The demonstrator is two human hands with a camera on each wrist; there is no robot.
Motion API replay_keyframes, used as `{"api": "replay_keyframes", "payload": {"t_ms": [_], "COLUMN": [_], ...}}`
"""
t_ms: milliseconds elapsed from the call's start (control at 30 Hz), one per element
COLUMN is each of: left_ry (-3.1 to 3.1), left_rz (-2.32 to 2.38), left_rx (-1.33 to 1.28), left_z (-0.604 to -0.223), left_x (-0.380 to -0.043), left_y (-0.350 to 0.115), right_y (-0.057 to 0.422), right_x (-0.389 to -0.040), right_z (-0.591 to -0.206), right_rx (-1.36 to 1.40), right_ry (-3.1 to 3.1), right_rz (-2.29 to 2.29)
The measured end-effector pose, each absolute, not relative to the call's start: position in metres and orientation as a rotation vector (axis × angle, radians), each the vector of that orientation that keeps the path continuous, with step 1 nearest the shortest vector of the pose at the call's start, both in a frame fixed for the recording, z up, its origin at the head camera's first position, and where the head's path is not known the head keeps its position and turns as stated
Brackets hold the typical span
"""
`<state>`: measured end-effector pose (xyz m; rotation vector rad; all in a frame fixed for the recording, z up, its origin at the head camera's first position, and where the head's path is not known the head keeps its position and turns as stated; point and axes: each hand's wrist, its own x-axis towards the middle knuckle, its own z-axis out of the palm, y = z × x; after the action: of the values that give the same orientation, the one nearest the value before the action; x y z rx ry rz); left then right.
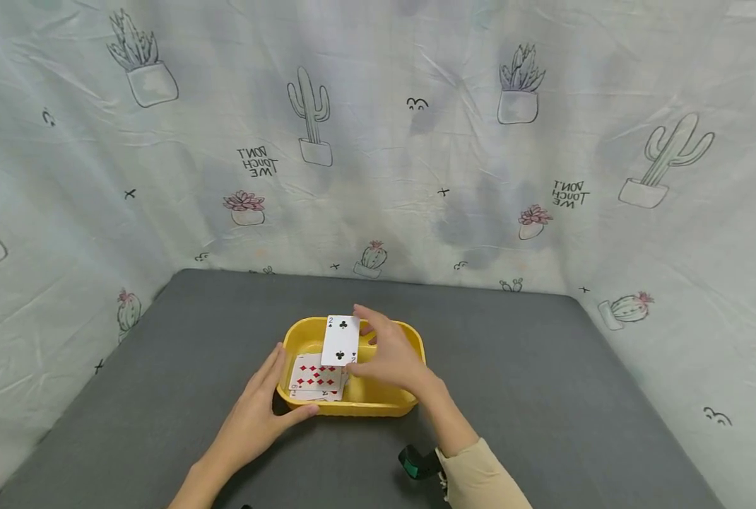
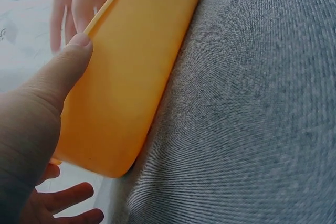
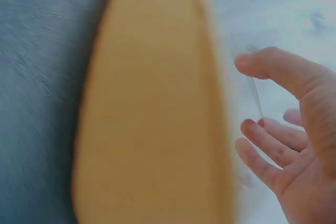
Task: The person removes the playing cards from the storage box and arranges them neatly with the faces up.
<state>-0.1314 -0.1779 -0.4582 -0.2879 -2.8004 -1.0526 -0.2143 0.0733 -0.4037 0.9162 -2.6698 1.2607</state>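
A two of clubs playing card [image 1: 333, 343] is held over the yellow plastic bin [image 1: 378, 408]. My right hand [image 1: 393, 353] holds it by its right side, thumb at the lower corner and a fingertip at the upper one. In the right wrist view the card shows only as a thin edge between thumb and fingers. Face-up cards, a diamonds card [image 1: 314, 373] on top, lie in the bin's left part. My left hand [image 1: 257, 410] grips the bin's left end, the thumb along the front rim and the fingers against the left side.
The bin stands on a grey cloth-covered table [image 1: 511, 382]. Behind and beside the table hangs a pale curtain [image 1: 378, 141] printed with cacti. A black and green device [image 1: 419, 463] sits at my right wrist.
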Motion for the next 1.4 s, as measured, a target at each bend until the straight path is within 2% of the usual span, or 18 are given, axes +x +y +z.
{"api": "replay_keyframes", "payload": {"t_ms": [300,500,800,1067,1400], "left_ry": [-2.797,-2.791,-2.804,-2.784,-2.739], "left_rz": [-1.083,-1.078,-1.098,-1.14,-1.211], "left_rx": [-0.297,-0.307,-0.299,-0.314,-0.324], "left_z": [-0.459,-0.458,-0.457,-0.456,-0.461], "left_x": [-0.132,-0.134,-0.133,-0.134,-0.134], "left_y": [-0.178,-0.18,-0.179,-0.18,-0.183], "right_y": [0.149,0.188,0.24,0.263,0.265], "right_x": [-0.186,-0.178,-0.174,-0.189,-0.207], "right_z": [-0.375,-0.382,-0.392,-0.418,-0.454], "right_rx": [0.797,0.674,0.652,0.696,0.832], "right_ry": [-2.616,-2.628,-2.602,-2.745,-2.914], "right_rz": [1.399,1.428,1.447,1.404,1.286]}}
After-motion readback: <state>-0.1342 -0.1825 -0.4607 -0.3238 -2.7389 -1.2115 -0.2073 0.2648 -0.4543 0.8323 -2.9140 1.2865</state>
